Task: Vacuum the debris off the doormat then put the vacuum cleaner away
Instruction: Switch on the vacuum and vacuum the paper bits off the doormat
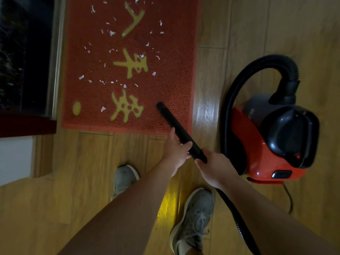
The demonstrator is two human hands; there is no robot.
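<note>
Both hands are on the tube (172,121). The left hand (177,148) is wrapped round it mid-length. The right hand (215,167) clamps the rear end, where the hose (287,65) joins. The hands are close together, almost touching.

The tube tip is low over the near right part of the mat (173,70); I can't tell whether it touches. The mat lies flat on the wood floor (239,24) beside a door sill. White debris (154,73) is scattered over its middle and far end, mostly up and left of the tip. The patch right at the tip looks bare.

The vacuum (272,137) sits on the floor just right of the mat, and the hose loops from its top back to the right hand. The cord (289,201) trails off behind it.

Handling, as a judgement:
- **Tube:** rigid, smooth plastic and light, so the two-hand hold steers it fine.
- **Hose:** ribbed and springy. It will tug the canister if stretched toward the far end.
- **Scraps:** paper-like and featherweight. They should lift easily but may snag in the coarse, looped pile, so slow passes are needed.
- **Canister:** small, probably liftable with one hand. The black handle arch on top is the place to grab it for putting away.
- **Cord:** mind it underfoot.
</note>
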